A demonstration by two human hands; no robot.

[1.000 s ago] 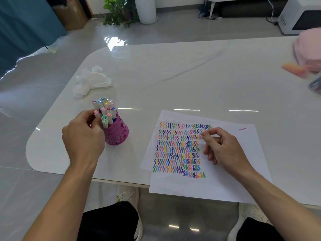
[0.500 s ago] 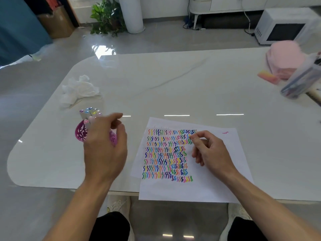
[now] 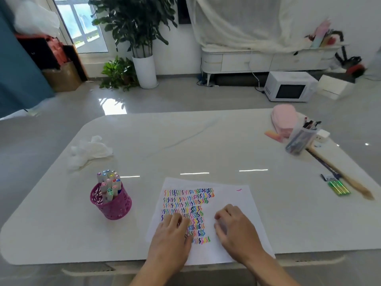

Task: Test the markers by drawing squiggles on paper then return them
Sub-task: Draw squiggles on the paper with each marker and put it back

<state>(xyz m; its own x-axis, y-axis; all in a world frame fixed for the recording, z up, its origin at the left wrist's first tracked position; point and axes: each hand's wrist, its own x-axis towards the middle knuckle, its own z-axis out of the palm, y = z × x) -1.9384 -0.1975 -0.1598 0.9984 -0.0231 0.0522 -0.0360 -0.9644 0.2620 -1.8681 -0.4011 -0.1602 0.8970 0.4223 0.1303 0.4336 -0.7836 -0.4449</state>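
A white sheet of paper (image 3: pixel 231 201) lies near the table's front edge, covered on its left half with rows of coloured squiggles. My left hand (image 3: pixel 171 238) rests palm down on the lower left of the squiggles and holds nothing. My right hand (image 3: pixel 237 230) lies on the blank right part of the sheet, fingers curled, nothing visible in it. To the left stands a magenta perforated cup (image 3: pixel 112 203) with several pastel-capped markers (image 3: pixel 109 180) upright in it, apart from both hands.
A crumpled white tissue (image 3: pixel 88 151) lies at the back left. On the right are a pink pouch (image 3: pixel 284 118), a clear cup of pens (image 3: pixel 299 139), a wooden stick (image 3: pixel 340 174) and green pens (image 3: pixel 338 187). The white table's (image 3: pixel 185 141) front edge is just below my wrists.
My left hand left the marker cup and came down on the paper. My right hand slid lower on the sheet. The camera tilted up, showing more of the room.
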